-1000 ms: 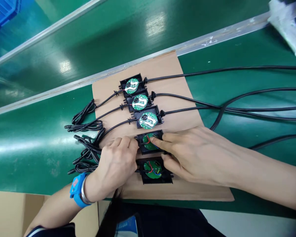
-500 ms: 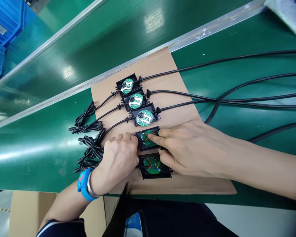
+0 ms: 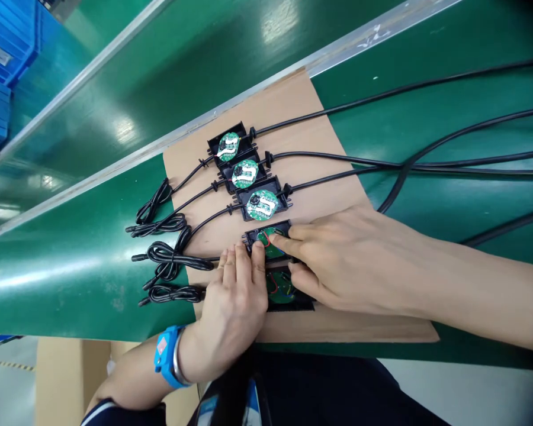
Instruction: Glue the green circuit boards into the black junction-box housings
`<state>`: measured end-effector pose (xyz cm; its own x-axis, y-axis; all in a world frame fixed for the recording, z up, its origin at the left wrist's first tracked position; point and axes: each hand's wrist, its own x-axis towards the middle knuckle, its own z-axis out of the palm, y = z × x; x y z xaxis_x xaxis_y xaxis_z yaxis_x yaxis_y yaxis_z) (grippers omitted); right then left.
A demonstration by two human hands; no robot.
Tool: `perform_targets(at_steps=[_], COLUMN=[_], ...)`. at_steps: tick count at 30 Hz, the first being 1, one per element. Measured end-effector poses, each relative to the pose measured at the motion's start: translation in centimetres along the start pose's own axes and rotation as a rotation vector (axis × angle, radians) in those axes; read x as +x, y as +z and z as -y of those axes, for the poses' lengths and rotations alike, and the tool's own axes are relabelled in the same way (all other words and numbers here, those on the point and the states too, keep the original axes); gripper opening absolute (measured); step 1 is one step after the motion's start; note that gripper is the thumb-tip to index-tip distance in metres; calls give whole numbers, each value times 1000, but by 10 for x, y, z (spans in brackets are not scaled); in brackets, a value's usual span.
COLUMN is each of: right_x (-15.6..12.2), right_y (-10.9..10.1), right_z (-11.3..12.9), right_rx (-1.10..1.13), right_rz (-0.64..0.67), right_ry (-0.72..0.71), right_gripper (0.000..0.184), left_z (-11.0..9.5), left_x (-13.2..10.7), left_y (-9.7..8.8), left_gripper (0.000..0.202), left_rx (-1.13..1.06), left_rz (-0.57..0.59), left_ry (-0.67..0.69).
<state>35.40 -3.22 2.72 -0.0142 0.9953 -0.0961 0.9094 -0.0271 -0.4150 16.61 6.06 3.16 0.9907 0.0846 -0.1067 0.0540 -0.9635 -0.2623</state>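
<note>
On brown cardboard [image 3: 288,109], my right hand [image 3: 350,260] grips the right end of a black plastic case [image 3: 251,236]. Its index fingertip touches the green circuit board [image 3: 273,251] inside, beside a red wire. The thumb is at the case's lower right edge. My left hand [image 3: 237,302] lies with its fingers stretched out, the fingertips at the case's left end and the board's edge. It partly covers a nearer case [image 3: 299,306] holding another green board. Farther off, three similar black cases hold round boards with white patches, such as this circuit board [image 3: 262,205].
Black cables [image 3: 404,90] run off rightward from the cases. Coiled black leads [image 3: 169,257] lie to the left. The green work surface [image 3: 93,254] meets a metal rail [image 3: 195,131]. Blue bins [image 3: 9,41] stand at upper left, and a cardboard box [image 3: 66,378] is below the bench.
My left hand has gone from curled fingers at the case's left side to outstretched fingers over its left end. The right index finger stays on the board. The view has shifted slightly.
</note>
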Motion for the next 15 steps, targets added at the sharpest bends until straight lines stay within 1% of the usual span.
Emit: perform_targets(at_steps=[3,5,7,8,10,12,14,15], right_x=[1,1,1,0,-2,-5,-8,-10], right_y=[-2,-2,-3,-3,-5,-8,-12,-14], right_z=[1,2,1,0,-3,-7,-10,-12], right_rx=[-10,-17,-15,-10,9,31,50,59], right_rz=[53,74,78,78,82,83,88,96], right_ry=[23,21,20,17,0,-25,-39,-37], right_gripper=[38,39,39,39,39,44,49,48], left_z=[4,11,19,22,26,28,29,29], left_x=[5,7,9,10,15,21,27,29], left_y=[0,-3,-8,-11,-14,-12,-5,-1], left_gripper=[50,50,48,45,33,22,21,22], left_rx=[8,-64,-178,-233,-311,-360,-410,-436], left_rz=[1,13,23,4,-82,-144,-123,-104], left_ry=[14,14,-23,-59,-104,-45,76,121])
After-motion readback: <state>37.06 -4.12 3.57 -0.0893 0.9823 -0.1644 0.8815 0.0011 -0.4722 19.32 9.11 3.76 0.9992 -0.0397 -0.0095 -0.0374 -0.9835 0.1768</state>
